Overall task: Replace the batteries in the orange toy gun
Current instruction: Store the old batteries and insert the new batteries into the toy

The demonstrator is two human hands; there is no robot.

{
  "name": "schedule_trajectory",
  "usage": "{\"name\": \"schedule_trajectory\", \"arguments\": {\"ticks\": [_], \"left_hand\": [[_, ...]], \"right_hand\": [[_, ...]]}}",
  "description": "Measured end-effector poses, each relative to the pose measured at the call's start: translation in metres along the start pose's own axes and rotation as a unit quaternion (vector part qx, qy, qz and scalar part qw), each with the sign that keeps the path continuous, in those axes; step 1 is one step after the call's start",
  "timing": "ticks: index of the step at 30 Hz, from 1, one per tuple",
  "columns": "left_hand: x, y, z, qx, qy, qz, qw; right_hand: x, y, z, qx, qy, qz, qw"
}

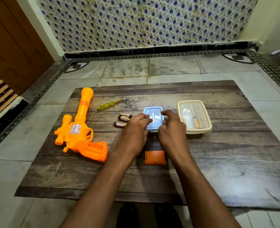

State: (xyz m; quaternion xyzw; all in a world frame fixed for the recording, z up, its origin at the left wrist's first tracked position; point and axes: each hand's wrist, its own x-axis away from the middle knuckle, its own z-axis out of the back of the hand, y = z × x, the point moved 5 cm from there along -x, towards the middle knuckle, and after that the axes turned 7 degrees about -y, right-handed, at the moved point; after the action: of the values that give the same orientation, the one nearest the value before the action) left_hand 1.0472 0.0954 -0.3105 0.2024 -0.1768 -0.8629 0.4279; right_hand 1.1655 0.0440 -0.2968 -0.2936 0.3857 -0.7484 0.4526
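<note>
orange toy gun [80, 130], yellow screwdriver [108, 104], blue box [153, 118]

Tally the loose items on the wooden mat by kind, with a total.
Orange plastic toy gun: 1
Orange battery cover: 1
Yellow-handled screwdriver: 1
Loose cylindrical batteries: 3
Small blue-lidded plastic box: 1
Cream-rimmed clear plastic container: 1
Total: 8
</note>
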Motion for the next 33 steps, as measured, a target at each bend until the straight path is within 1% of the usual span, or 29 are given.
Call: {"name": "schedule_trajectory", "arguments": {"ticks": [3, 5, 7, 9, 12, 14, 17, 21, 23, 27, 30, 33], "left_hand": [[0.005, 0.001, 0.008, 0.029, 0.077, 0.011, 0.997], [0.012, 0.002, 0.019, 0.076, 0.148, 0.033, 0.985], [0.021, 0.005, 0.031, 0.122, 0.203, 0.050, 0.970], [0.032, 0.005, 0.040, 0.171, 0.235, 0.079, 0.954], [0.050, -0.004, 0.049, 0.233, 0.268, 0.129, 0.926], [0.058, -0.011, 0.054, 0.266, 0.277, 0.149, 0.911], [0.063, -0.016, 0.057, 0.295, 0.281, 0.159, 0.899], [0.063, -0.019, 0.054, 0.322, 0.281, 0.158, 0.890], [0.062, -0.021, 0.054, 0.308, 0.277, 0.143, 0.899], [0.057, -0.026, 0.060, 0.253, 0.279, 0.131, 0.917], [0.054, -0.025, 0.063, 0.222, 0.282, 0.126, 0.925], [0.053, -0.026, 0.064, 0.222, 0.269, 0.122, 0.929]], "right_hand": [[0.002, -0.005, 0.006, -0.048, 0.036, 0.024, 0.998], [0.008, -0.011, 0.009, -0.074, 0.055, 0.057, 0.994], [0.013, -0.019, 0.010, -0.087, 0.062, 0.102, 0.989], [0.015, -0.025, 0.008, -0.089, 0.041, 0.151, 0.984], [0.019, -0.035, -0.003, -0.053, -0.046, 0.211, 0.975], [0.022, -0.040, -0.011, 0.006, -0.073, 0.250, 0.966], [0.023, -0.040, -0.023, 0.088, -0.070, 0.291, 0.950], [0.017, -0.045, -0.028, 0.118, -0.018, 0.299, 0.947], [0.016, -0.048, -0.030, 0.127, 0.006, 0.300, 0.945], [0.012, -0.047, -0.035, 0.118, 0.024, 0.311, 0.943], [0.009, -0.045, -0.035, 0.107, 0.020, 0.323, 0.940], [0.009, -0.042, -0.032, 0.075, -0.002, 0.333, 0.940]]}}
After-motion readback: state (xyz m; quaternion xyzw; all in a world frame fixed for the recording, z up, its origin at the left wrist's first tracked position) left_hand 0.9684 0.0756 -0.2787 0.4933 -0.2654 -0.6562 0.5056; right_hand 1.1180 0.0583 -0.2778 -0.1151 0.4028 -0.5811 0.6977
